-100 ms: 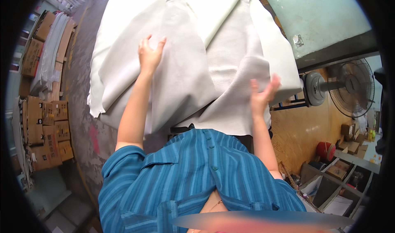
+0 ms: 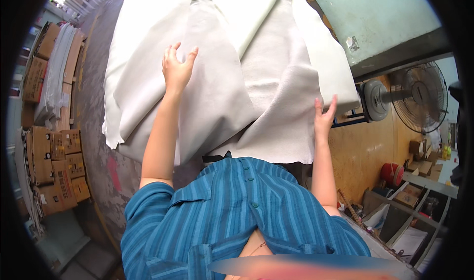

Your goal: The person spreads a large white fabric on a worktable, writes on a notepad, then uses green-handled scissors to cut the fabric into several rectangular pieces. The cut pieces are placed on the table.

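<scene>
A pale, leather-like sheet lay spread in front of the person, filling the upper middle of the view, its greyish face falling in broad folds toward the near edge and its brighter white parts showing along the top and both sides; whatever carried it was hidden beneath. The near edge hung close to the striped blue shirt, beside a small dark strip. The left hand was over the left part of the sheet, fingers released, spread and slightly curved, with the thumb well apart; whether they touched the surface could not be told. The right hand was at the right border of the greyish face, its fingers also released and parted, contact there equally unclear. To the right stood a fan on a tan floor, with a red round object near a grey divided rack. To the left, stacked cardboard boxes lined a worn grey floor.
</scene>
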Demonstrator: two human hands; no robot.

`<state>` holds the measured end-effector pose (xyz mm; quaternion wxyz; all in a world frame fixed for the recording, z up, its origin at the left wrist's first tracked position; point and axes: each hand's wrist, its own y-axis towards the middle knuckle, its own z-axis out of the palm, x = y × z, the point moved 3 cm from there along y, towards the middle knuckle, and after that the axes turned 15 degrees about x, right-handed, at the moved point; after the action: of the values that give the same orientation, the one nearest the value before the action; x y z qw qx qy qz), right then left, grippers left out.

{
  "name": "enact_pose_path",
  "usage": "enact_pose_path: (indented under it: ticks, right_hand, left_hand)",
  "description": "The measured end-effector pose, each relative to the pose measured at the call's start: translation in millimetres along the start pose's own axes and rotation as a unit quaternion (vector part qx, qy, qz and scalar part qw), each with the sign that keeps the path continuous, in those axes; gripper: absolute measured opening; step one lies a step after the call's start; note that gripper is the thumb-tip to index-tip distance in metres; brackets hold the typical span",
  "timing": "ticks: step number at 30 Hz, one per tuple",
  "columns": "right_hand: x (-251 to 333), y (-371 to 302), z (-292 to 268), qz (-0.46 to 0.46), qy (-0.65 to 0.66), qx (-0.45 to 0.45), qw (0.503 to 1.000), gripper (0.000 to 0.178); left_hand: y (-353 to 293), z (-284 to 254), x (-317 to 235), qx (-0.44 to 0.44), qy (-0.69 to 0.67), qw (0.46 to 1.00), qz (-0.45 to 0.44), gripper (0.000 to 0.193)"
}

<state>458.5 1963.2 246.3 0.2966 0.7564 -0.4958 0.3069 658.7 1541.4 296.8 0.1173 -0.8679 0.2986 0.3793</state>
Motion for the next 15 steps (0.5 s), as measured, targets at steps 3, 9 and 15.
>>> enact_pose_path:
  ticks: [3, 9, 15]
  right_hand:
    - [-17, -4, -8, 0.015, -0.079, 0.116, 0.990, 0.076]
    - [-5, 32, -76, 0.077, -0.065, 0.079, 0.992, 0.053]
    - [-50, 62, -69, 0.002, -0.202, 0.067, 0.977, 0.059]
  left_hand:
    - [17, 27, -16, -0.012, -0.014, 1.000, -0.013, 0.092]
    - [57, 49, -21, 0.082, 0.107, 0.978, -0.159, 0.098]
    - [-24, 57, -124, 0.290, -0.440, 0.849, 0.038, 0.023]
